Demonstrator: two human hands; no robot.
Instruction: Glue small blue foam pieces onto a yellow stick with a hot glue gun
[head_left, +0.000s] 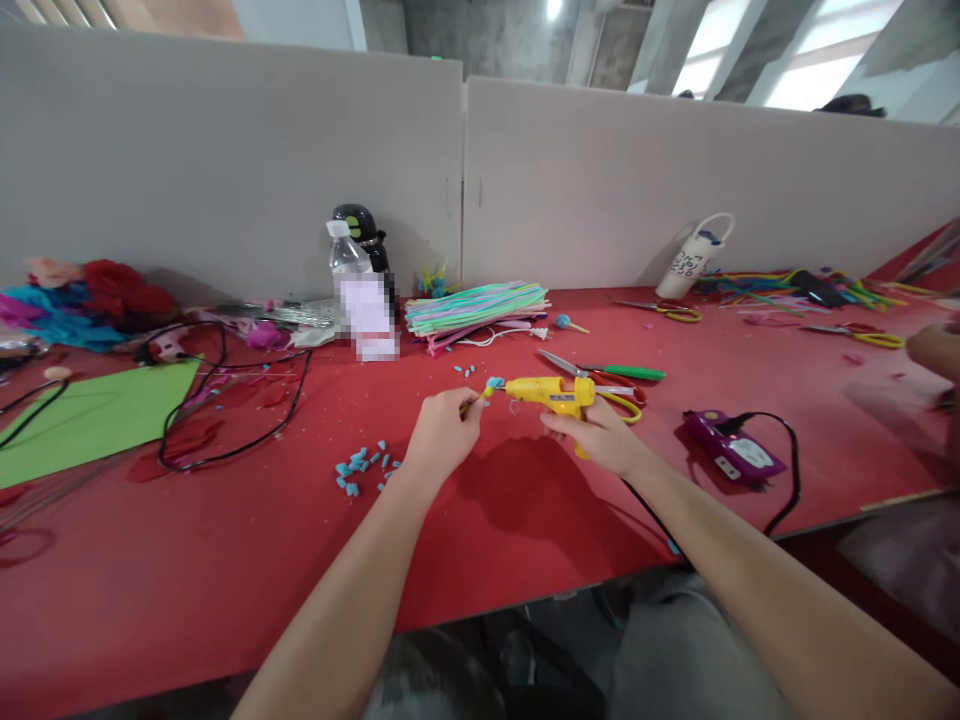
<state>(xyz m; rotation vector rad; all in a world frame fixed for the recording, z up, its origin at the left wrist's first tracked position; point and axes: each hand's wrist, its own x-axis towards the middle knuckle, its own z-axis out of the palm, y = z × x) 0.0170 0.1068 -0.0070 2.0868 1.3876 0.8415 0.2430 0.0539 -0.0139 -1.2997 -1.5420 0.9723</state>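
Note:
My right hand (596,435) is wrapped round the grip of a yellow hot glue gun (551,392), which points left. In a pinch, my left hand (450,425) holds a thin stick (468,406) with a small yellow piece (487,392) at its end. A light-blue piece (495,382) sits there too, right at the nozzle; whether the nozzle touches it I cannot tell. Several cut light-blue pieces (360,465) lie left of my left forearm, and a few more (465,371) lie beyond my hands. Further back rests a stick with a blue ball (564,322).
Behind my hands lies a bundle of pastel pipe cleaners (480,308), beside a clear bottle (351,255). Scissors (570,366) and green-handled pliers (634,372) lie beyond the glue gun. A purple power box (731,447) with a black cord stands right. Another person's hand (936,350) shows at the right edge.

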